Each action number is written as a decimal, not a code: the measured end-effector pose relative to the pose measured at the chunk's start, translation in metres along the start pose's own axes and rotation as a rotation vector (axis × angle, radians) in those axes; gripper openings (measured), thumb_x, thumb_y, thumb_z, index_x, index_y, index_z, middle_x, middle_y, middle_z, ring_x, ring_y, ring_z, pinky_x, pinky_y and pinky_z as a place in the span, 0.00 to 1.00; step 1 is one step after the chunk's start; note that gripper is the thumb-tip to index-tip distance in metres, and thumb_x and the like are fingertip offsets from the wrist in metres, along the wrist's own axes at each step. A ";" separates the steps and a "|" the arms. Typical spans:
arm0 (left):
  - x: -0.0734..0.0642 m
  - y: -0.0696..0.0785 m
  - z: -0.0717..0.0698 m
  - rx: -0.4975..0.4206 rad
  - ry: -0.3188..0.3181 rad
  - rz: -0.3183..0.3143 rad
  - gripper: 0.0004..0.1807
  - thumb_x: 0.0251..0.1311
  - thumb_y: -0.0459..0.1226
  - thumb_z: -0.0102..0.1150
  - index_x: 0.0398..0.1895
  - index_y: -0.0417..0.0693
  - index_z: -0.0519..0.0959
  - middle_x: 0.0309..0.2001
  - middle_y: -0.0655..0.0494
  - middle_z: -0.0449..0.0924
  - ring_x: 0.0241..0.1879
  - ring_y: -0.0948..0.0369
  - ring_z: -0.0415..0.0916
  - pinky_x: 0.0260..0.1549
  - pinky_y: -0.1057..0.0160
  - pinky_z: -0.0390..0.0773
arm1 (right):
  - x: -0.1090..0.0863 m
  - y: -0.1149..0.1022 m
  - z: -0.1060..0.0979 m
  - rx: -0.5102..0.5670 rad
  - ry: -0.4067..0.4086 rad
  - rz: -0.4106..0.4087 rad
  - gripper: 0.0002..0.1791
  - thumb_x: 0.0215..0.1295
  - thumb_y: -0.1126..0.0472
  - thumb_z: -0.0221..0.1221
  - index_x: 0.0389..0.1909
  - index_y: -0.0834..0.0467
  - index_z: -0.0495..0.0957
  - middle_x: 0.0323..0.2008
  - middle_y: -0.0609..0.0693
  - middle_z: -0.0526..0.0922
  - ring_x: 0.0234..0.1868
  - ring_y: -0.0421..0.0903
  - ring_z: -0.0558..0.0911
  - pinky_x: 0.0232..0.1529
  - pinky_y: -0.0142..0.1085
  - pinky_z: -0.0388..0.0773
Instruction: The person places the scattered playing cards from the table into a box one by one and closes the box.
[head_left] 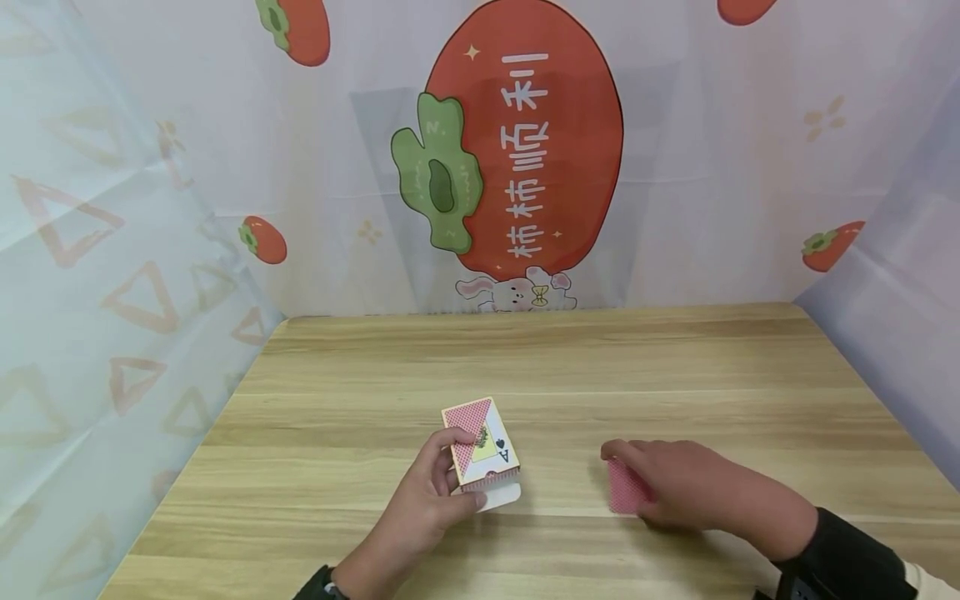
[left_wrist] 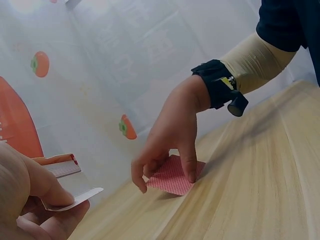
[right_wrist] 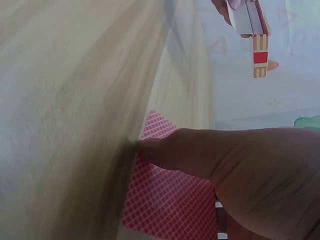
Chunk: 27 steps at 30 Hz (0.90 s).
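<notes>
My left hand point(head_left: 423, 500) grips a playing-card box point(head_left: 468, 414) with a red patterned front and an ace of spades on it. The box's white end flap point(head_left: 504, 495) hangs open toward me, beside the thumb. To the right, my right hand point(head_left: 690, 483) pinches a red-backed playing card point(head_left: 624, 493) low over the table. In the left wrist view that card point(left_wrist: 172, 179) is tilted, its near edge at or close to the wood. The right thumb point(right_wrist: 167, 150) lies across the red back in the right wrist view. Whether it is one card or several I cannot tell.
A wood-grain table point(head_left: 337, 375) spans the work area. A printed cloth point(head_left: 675, 208) with persimmon pictures stands along its back edge, and more cloth hangs at the left point(head_left: 97, 292) and right sides. Dark bands with devices circle both wrists.
</notes>
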<state>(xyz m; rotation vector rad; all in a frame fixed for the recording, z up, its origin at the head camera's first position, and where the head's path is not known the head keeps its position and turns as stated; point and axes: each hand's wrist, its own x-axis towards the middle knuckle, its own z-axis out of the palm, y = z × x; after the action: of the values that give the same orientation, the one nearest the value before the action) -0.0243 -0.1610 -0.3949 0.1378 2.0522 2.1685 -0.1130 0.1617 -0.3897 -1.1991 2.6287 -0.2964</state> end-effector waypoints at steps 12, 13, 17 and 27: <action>0.000 -0.001 -0.001 -0.010 0.003 0.003 0.38 0.47 0.16 0.55 0.62 0.45 0.59 0.61 0.35 0.64 0.56 0.47 0.73 0.47 0.57 0.82 | 0.001 -0.035 0.008 0.506 0.009 -0.088 0.15 0.71 0.63 0.56 0.54 0.45 0.73 0.41 0.39 0.79 0.40 0.38 0.77 0.40 0.36 0.79; 0.000 -0.001 -0.002 -0.011 0.003 0.003 0.38 0.47 0.16 0.55 0.62 0.45 0.59 0.61 0.35 0.64 0.56 0.47 0.73 0.47 0.57 0.82 | 0.001 -0.037 0.008 0.575 0.003 -0.094 0.13 0.70 0.62 0.57 0.51 0.44 0.74 0.38 0.39 0.80 0.37 0.38 0.77 0.36 0.34 0.78; 0.000 0.000 -0.002 -0.013 0.003 0.007 0.38 0.47 0.16 0.55 0.62 0.44 0.59 0.60 0.35 0.65 0.55 0.47 0.73 0.46 0.58 0.82 | 0.002 -0.049 0.008 0.807 -0.016 -0.092 0.07 0.70 0.57 0.58 0.46 0.46 0.75 0.37 0.43 0.83 0.35 0.39 0.79 0.34 0.32 0.78; -0.001 0.002 -0.002 -0.027 0.009 0.000 0.37 0.48 0.16 0.55 0.62 0.45 0.58 0.58 0.36 0.66 0.53 0.48 0.74 0.43 0.62 0.82 | 0.016 -0.077 0.012 1.363 -0.150 -0.104 0.13 0.74 0.61 0.53 0.51 0.65 0.67 0.33 0.60 0.84 0.22 0.47 0.84 0.18 0.42 0.84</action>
<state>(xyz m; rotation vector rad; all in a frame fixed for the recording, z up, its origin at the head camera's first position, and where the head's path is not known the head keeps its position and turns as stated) -0.0240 -0.1635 -0.3931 0.1259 2.0267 2.1997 -0.0654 0.0989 -0.3815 -0.7380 1.5200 -1.5658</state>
